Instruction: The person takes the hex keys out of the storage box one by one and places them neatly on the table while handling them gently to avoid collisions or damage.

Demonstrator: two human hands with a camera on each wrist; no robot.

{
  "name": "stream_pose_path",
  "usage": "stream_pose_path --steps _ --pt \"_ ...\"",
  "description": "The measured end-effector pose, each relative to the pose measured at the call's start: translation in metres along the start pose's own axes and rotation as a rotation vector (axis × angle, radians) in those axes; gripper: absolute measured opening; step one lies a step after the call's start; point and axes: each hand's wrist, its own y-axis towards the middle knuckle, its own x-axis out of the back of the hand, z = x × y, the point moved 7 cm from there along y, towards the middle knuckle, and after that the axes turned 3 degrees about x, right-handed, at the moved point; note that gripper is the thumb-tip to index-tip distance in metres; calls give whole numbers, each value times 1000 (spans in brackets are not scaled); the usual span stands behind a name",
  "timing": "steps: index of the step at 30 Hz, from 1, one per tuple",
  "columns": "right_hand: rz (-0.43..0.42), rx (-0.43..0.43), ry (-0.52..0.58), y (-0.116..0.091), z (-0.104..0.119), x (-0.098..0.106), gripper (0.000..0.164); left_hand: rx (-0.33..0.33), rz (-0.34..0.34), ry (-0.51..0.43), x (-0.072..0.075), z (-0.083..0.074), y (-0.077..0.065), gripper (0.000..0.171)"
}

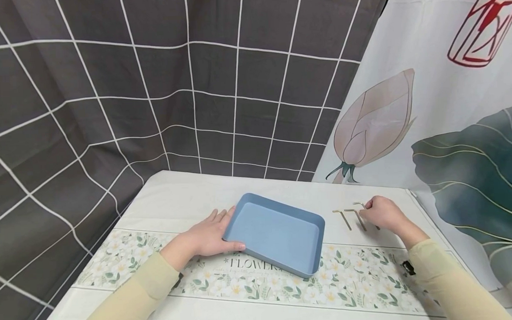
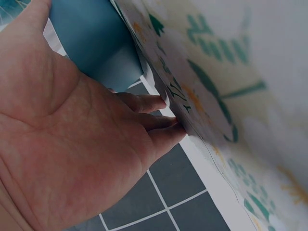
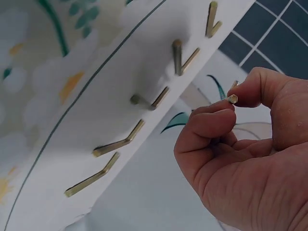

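A shallow blue rectangular tray (image 1: pixel 279 232) lies at an angle on the table. My left hand (image 1: pixel 209 233) rests against its left end, fingers spread and fairly straight, thumb lying along the near side by the corner. The left wrist view shows the palm beside the tray's wall (image 2: pixel 98 43), fingertips down at the tablecloth. To the tray's right, my right hand (image 1: pixel 384 214) pinches a brass-coloured L-shaped hex key (image 3: pixel 232 99) between thumb and index finger. Several similar hex keys (image 3: pixel 94 175) lie in a row beneath that hand, partly hidden by it in the head view.
A white tablecloth (image 1: pixel 189 186) with a floral band (image 1: pixel 128 258) covers the table. Behind it hangs a dark curtain (image 1: pixel 212 109) with white grid lines. A white curtain with a flower print (image 1: pixel 373 118) hangs along the right side, close to the table edge.
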Motion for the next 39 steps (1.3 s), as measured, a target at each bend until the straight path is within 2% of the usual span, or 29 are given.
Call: stream_pose_path --steps 16,25,29,35,39 --pt "-6 -55 1 2 -39 9 34 -5 -2 1 0 0 -1 128" --pt "-6 -91 2 4 -60 13 29 0 -4 -1 -1 3 -1 129" --pt "-9 -93 6 3 -68 15 36 0 -3 2 -2 3 -1 129" --pt "-11 -94 34 1 -83 17 28 1 -2 -4 -1 3 -1 129" --pt "0 -83 45 2 -96 15 37 2 -1 -1 -1 4 -1 130"
